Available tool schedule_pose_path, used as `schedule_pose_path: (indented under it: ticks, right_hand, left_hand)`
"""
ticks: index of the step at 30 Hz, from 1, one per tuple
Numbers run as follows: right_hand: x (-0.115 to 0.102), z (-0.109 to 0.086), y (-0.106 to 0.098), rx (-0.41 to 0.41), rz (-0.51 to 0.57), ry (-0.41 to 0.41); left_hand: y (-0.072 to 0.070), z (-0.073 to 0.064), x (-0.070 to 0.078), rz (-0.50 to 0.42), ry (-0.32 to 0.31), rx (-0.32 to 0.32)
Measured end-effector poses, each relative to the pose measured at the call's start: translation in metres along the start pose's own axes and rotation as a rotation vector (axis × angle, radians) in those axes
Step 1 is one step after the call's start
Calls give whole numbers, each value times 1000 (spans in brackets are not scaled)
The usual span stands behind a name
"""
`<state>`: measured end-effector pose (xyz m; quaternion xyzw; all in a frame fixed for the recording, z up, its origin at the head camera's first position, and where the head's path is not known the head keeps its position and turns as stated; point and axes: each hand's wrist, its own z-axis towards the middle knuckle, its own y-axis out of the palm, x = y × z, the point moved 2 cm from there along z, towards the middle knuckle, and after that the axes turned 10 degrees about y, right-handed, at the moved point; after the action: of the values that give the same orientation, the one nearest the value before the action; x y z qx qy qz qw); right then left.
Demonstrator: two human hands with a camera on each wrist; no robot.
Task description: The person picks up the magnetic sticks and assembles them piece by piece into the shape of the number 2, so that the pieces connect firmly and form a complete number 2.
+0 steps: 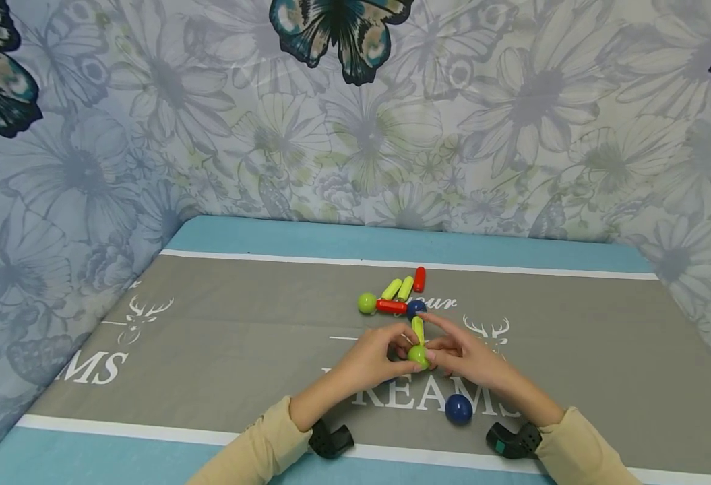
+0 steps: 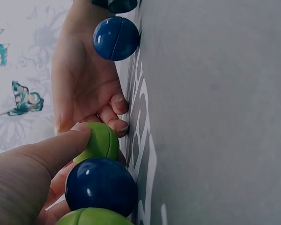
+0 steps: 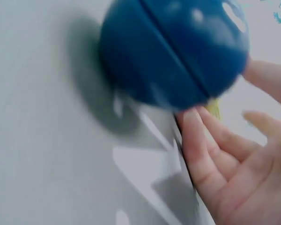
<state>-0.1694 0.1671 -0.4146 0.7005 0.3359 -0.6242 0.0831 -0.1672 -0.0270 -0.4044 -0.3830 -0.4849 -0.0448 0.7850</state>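
Observation:
My left hand (image 1: pixel 370 356) pinches a green ball (image 1: pixel 418 357) between thumb and fingers. A yellow-green rod (image 1: pixel 418 330) runs from that ball to a blue ball (image 1: pixel 416 308). From the blue ball a red rod (image 1: pixel 391 306) leads left to another green ball (image 1: pixel 366 302). My right hand (image 1: pixel 470 353) lies at the right of the pinched ball, index finger stretched towards the blue ball and thumb near the green one. In the left wrist view, a blue ball (image 2: pixel 101 186) and a green ball (image 2: pixel 94 217) sit beside my left hand, mostly hidden from the head view.
A loose blue ball (image 1: pixel 458 409) lies in front of the hands. Two yellow-green rods (image 1: pixel 399 289) and a red rod (image 1: pixel 419 279) lie behind the joined pieces. The grey printed mat (image 1: pixel 240 364) has light blue borders, with a flowered wall behind.

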Motion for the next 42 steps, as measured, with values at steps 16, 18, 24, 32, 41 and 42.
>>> schedule_pose_path:
  ticks: [16,18,24,32,41,42]
  right_hand:
    - [5,2,1,-71,91,8]
    - [5,2,2,-64,87,22]
    - [5,2,3,-41,56,57]
    - [5,3,5,-56,87,55]
    - [7,3,3,-45,69,57]
    - [8,4,3,-46,66,58]
  left_hand:
    - [-16,3,3,-6,26,-11]
    - [-25,5,2,15,36,20]
    - [-55,24,-14,148,-15,208]
    - [-64,58,-45,275,-251,130]
    - [-62,74,-65,251,-301,39]
    - [-63,75,-66,247,-302,37]
